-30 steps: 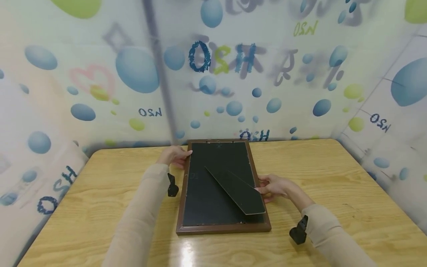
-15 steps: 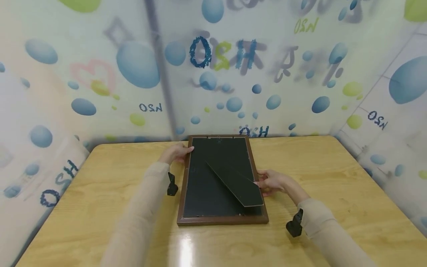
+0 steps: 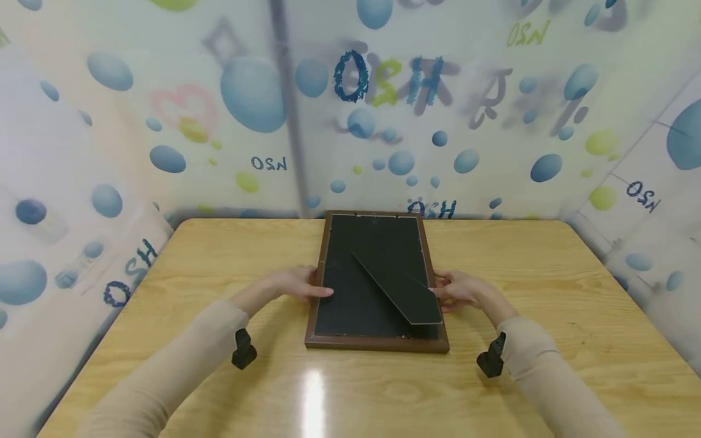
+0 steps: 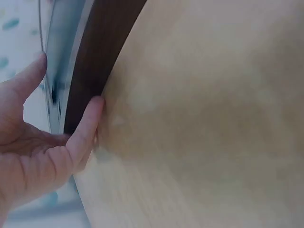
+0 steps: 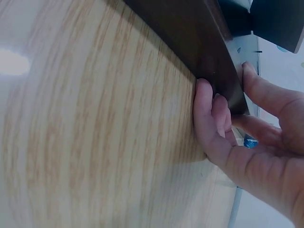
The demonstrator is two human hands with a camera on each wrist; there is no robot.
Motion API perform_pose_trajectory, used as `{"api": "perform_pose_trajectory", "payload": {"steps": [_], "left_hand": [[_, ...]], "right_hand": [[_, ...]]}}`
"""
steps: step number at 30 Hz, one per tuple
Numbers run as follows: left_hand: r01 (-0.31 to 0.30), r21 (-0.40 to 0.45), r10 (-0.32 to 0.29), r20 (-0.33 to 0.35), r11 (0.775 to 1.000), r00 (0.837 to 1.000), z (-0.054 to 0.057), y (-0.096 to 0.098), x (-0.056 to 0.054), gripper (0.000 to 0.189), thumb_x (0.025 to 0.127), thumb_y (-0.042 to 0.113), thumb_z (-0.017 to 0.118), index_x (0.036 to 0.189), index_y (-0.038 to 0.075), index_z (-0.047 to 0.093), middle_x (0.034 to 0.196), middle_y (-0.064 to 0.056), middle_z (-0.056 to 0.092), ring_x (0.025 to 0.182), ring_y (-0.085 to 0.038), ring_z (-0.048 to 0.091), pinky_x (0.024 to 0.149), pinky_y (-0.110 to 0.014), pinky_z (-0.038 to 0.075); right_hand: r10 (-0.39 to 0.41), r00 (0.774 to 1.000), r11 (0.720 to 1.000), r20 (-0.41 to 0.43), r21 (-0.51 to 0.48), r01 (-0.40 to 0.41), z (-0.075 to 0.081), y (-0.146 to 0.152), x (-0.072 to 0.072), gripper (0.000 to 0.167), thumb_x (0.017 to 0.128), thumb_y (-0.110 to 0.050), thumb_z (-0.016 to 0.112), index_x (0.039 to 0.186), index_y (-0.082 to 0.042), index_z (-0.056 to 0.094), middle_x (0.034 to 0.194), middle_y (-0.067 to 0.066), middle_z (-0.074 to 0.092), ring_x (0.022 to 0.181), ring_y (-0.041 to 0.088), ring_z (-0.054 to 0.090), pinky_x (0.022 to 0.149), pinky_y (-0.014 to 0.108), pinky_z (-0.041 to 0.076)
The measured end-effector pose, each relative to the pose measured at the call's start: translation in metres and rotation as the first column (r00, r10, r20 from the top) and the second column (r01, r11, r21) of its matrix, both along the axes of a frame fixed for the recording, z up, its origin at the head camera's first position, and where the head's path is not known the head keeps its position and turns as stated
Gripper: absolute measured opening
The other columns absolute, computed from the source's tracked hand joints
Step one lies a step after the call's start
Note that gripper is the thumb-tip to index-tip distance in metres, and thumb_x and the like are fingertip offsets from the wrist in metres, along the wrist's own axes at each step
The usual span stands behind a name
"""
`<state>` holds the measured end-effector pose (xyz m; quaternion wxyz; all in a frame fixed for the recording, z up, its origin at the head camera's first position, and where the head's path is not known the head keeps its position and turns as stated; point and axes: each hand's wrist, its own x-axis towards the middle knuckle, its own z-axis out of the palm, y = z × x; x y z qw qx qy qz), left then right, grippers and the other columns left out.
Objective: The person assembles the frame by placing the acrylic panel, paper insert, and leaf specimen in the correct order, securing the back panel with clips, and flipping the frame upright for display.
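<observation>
In the head view a brown picture frame [image 3: 378, 344] lies back side up, its black backing [image 3: 350, 313] showing. A black easel stand [image 3: 402, 292] sticks up slantwise from that backing. My left hand [image 3: 296, 284] is at the frame's left side, its thumb reaching over the backing. In the left wrist view the fingertips [image 4: 97, 102] touch the frame's outer side and the thumb stands off the backing. On the other side my right hand [image 3: 460, 289] holds the right edge, fingers [image 5: 204, 99] curled against the side and thumb at the upper edge.
The frame rests on a light wooden table [image 3: 241, 395], near its far edge. Behind it hangs a patterned backdrop [image 3: 339, 146] with blue and green spots, which also closes off both sides. Each wrist carries a small black camera [image 3: 243, 348].
My left hand has slid down the frame's left side, from near its upper corner to about the middle, and its thumb has spread over the backing. My right hand stays at the right edge.
</observation>
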<state>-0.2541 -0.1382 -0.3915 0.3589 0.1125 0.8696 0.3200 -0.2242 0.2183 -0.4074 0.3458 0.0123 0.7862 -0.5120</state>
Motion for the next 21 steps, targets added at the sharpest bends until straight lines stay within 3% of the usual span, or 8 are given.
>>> {"api": "perform_pose_trajectory", "payload": {"steps": [5,10,16,21], "left_hand": [[0.045,-0.128,-0.056,-0.085,0.991,0.995,0.004,0.004,0.024,0.110,0.075,0.058,0.064,0.143,-0.007,0.007,0.148,-0.030,0.007,0.137,-0.042,0.013,0.109,-0.052,0.025],[0.022,-0.138,-0.041,-0.140,0.990,0.989,0.004,0.012,0.042,0.122,0.067,0.058,0.071,0.142,-0.011,0.003,0.146,-0.033,0.007,0.135,-0.044,0.016,0.108,-0.052,0.028],[0.005,-0.194,-0.061,-0.284,0.981,0.957,-0.003,0.023,0.056,0.125,0.066,0.055,0.074,0.140,-0.014,0.001,0.143,-0.036,0.015,0.133,-0.046,0.021,0.105,-0.051,0.032],[0.003,-0.213,-0.073,-0.319,0.977,0.945,-0.002,0.024,0.062,0.120,0.068,0.052,0.074,0.139,-0.016,0.006,0.141,-0.038,0.018,0.131,-0.048,0.022,0.104,-0.052,0.033]], "right_hand": [[0.004,1.000,1.000,0.008,0.005,-0.004,0.003,0.002,-0.004,0.077,0.092,-0.010,0.051,0.144,0.002,-0.004,0.130,0.027,0.028,0.085,0.012,0.054,0.071,0.029,0.054],[0.017,1.000,1.000,-0.008,0.013,-0.017,0.003,0.003,-0.006,0.077,0.092,-0.011,0.052,0.144,0.003,-0.004,0.133,0.029,0.026,0.090,0.013,0.054,0.073,0.030,0.054],[0.028,1.000,0.999,-0.013,0.023,-0.028,0.002,0.004,-0.005,0.079,0.091,-0.014,0.055,0.145,0.001,-0.001,0.133,0.028,0.030,0.089,0.013,0.054,0.073,0.030,0.054],[0.032,0.999,0.999,-0.004,0.014,-0.032,0.001,0.002,-0.002,0.080,0.091,-0.014,0.056,0.145,0.000,-0.001,0.139,0.031,0.027,0.091,0.014,0.055,0.073,0.031,0.053]]}}
